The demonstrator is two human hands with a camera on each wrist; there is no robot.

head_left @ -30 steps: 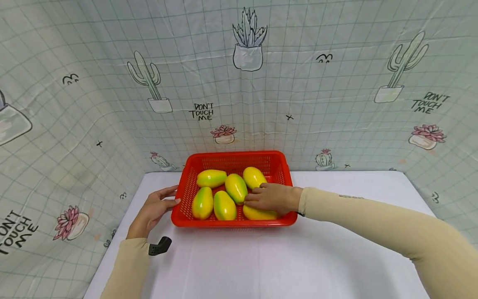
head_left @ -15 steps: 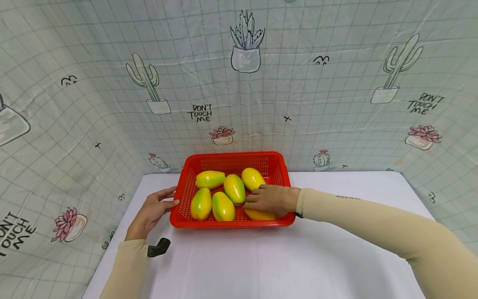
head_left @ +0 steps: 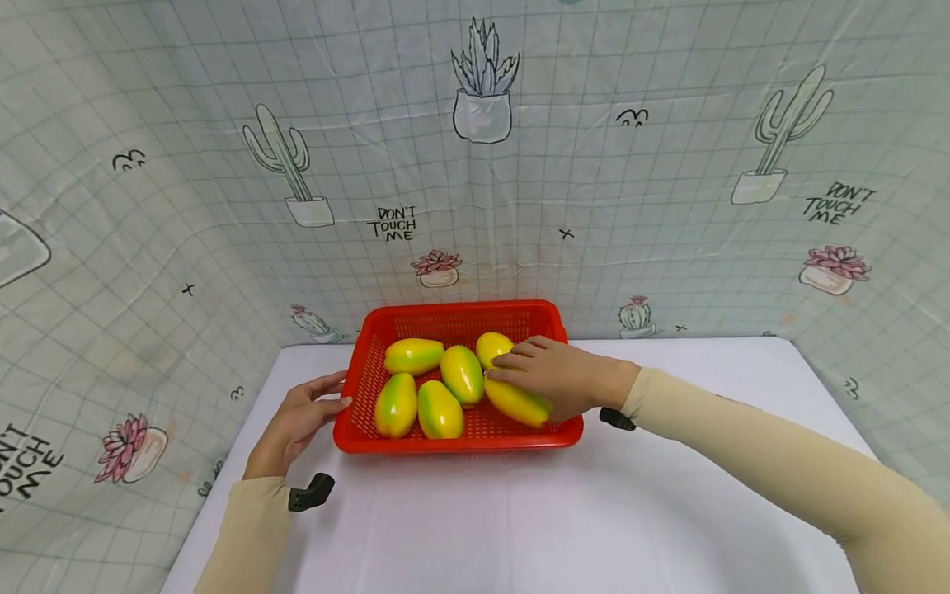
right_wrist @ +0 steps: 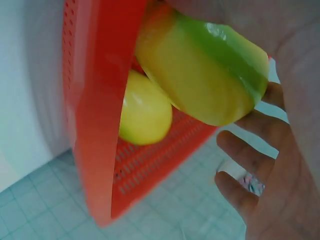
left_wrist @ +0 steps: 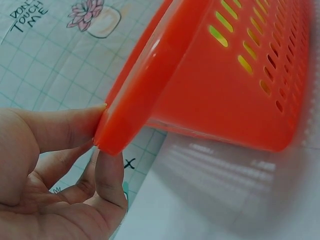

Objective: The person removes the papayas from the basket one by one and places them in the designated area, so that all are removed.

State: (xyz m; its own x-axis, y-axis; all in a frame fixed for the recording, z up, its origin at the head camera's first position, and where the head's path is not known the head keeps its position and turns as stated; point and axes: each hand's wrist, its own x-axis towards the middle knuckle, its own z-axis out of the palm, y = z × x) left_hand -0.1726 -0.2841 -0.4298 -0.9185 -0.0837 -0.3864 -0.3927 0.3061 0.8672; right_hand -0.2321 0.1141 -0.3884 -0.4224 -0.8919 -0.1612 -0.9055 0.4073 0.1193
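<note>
A red plastic basket [head_left: 460,446] holds several yellow-green mangoes, among them one at the back left [head_left: 413,356] and one at the front left [head_left: 397,405]. My left hand [head_left: 298,422] pinches the basket's left rim between thumb and fingers, as the left wrist view [left_wrist: 127,115] shows the rim. Over the basket's right side, my right hand [head_left: 564,375] grips a mango [head_left: 517,402], tilted with its near end toward the front wall. In the right wrist view this mango [right_wrist: 200,70] lies between thumb and fingertips, above another mango [right_wrist: 145,110]. The right hand partly covers the back right mango [head_left: 493,348].
The basket stands on a white-covered table [head_left: 475,520], near its back edge. Behind and to the sides hangs a checked cloth [head_left: 564,165] printed with cacti and lettering. Black wrist cameras show under the left wrist [head_left: 312,492] and right wrist [head_left: 618,419].
My right hand has drawn up and to the right, and the front right mango has come up and tilted with it. The left hand stays on the rim. The head view has shifted slightly.
</note>
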